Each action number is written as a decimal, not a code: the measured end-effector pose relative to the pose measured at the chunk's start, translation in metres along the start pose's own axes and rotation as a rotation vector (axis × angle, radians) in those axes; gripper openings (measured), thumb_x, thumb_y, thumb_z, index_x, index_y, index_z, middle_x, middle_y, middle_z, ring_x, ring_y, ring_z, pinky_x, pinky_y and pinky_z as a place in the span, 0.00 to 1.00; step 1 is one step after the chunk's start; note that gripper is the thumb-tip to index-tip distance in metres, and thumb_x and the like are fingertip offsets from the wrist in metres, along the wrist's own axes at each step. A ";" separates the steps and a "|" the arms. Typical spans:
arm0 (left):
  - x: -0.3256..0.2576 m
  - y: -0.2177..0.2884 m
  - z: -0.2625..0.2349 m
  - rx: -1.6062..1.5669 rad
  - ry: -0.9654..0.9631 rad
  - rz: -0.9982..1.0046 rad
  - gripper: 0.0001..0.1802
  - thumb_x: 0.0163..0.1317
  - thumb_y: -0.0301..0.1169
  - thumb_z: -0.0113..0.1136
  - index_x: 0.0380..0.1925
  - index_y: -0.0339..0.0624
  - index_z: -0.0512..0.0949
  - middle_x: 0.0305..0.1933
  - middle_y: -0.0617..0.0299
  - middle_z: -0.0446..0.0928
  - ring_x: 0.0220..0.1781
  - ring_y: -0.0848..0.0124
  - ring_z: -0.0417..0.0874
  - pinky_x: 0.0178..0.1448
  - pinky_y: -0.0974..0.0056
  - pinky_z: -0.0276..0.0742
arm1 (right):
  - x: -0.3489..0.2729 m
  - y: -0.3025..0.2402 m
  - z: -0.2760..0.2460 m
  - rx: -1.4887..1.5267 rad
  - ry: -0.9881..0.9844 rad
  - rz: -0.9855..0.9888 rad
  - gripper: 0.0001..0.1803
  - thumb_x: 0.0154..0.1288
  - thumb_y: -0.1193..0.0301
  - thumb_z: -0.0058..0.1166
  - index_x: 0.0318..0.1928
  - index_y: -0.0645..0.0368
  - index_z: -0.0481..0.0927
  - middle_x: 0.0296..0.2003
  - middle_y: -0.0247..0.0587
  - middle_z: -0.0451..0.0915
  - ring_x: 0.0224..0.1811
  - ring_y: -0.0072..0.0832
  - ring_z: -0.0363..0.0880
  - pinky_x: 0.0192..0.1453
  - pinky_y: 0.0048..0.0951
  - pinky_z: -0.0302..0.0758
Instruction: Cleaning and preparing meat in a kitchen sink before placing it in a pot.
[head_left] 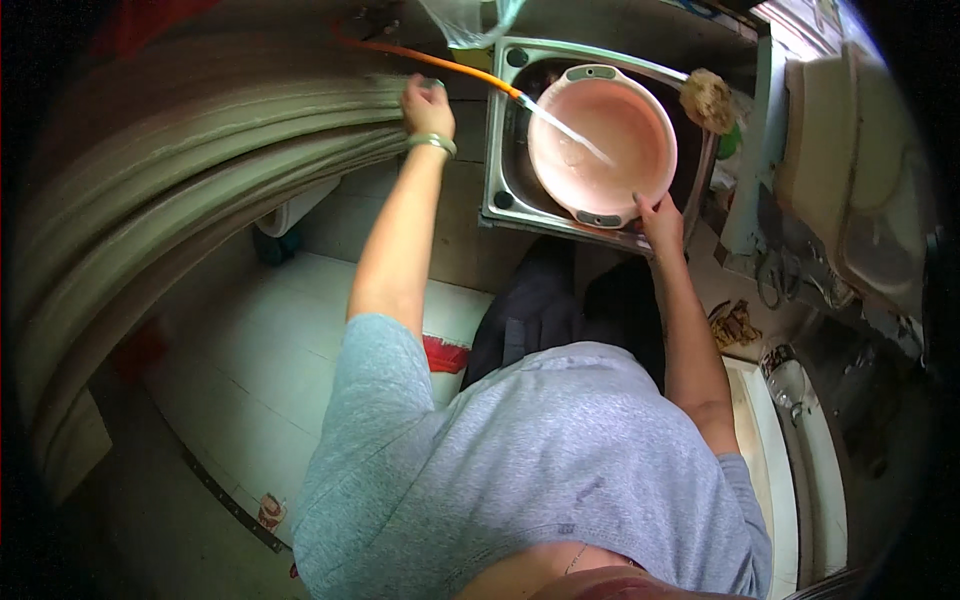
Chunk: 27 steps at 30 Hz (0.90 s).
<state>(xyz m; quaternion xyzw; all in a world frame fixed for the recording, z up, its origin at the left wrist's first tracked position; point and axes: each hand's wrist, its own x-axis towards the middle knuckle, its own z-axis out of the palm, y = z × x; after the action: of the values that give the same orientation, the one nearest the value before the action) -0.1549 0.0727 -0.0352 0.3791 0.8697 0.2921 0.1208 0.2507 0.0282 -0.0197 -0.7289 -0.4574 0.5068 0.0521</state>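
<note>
A round pale pink basin [560, 185] with two grey-lined handles sits in the metal sink [494, 150]. Water runs into it from the end of an orange hose [440, 62], and some water lies in the bottom. My right hand [662, 225] grips the basin's near right rim, thumb over the edge. Left of the sink, my left hand [428, 108] is raised with its fingers curled, a pale bracelet [432, 143] on the wrist. What those fingers close on, if anything, is too small to make out. The hose passes just beyond that hand.
A tan sponge-like clump [707, 101] rests at the sink's far right corner. Clear plastic [470, 22] hangs behind the sink. Pale ridged panels [230, 130] curve along the left. A red object [444, 355] lies on the tiled floor [260, 350] beside my legs.
</note>
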 end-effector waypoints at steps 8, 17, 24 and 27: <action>0.172 0.049 -0.046 0.286 -0.067 0.038 0.31 0.55 0.41 0.59 0.55 0.33 0.65 0.54 0.46 0.70 0.58 0.50 0.70 0.60 0.54 0.66 | 0.024 0.011 0.006 0.455 -0.122 0.084 0.19 0.57 0.66 0.58 0.45 0.62 0.70 0.24 0.37 0.75 0.15 0.20 0.73 0.19 0.22 0.74; 0.268 -0.021 -0.022 0.934 -0.401 0.377 0.20 0.66 0.39 0.38 0.52 0.46 0.72 0.57 0.47 0.69 0.57 0.52 0.72 0.57 0.50 0.69 | 0.022 0.007 0.018 0.484 -0.114 0.194 0.21 0.55 0.68 0.58 0.47 0.64 0.69 0.27 0.40 0.76 0.19 0.23 0.75 0.19 0.24 0.75; 0.264 -0.008 -0.041 0.937 -0.456 0.464 0.24 0.64 0.44 0.41 0.51 0.38 0.71 0.54 0.44 0.71 0.55 0.50 0.73 0.55 0.51 0.70 | 0.013 0.004 0.023 0.619 -0.076 0.215 0.20 0.56 0.71 0.54 0.49 0.64 0.67 0.34 0.43 0.78 0.24 0.27 0.79 0.23 0.26 0.79; 0.266 0.000 -0.048 1.007 -0.526 0.448 0.26 0.61 0.46 0.46 0.52 0.39 0.70 0.53 0.44 0.71 0.54 0.49 0.73 0.56 0.51 0.69 | 0.010 0.002 0.021 0.597 -0.075 0.243 0.21 0.56 0.72 0.54 0.50 0.63 0.67 0.35 0.44 0.78 0.26 0.28 0.80 0.25 0.26 0.80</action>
<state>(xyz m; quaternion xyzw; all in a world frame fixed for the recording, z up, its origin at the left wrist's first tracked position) -0.3569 0.2471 0.0061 0.6227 0.7410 -0.2404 0.0731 0.2355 0.0259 -0.0375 -0.7114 -0.1996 0.6477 0.1858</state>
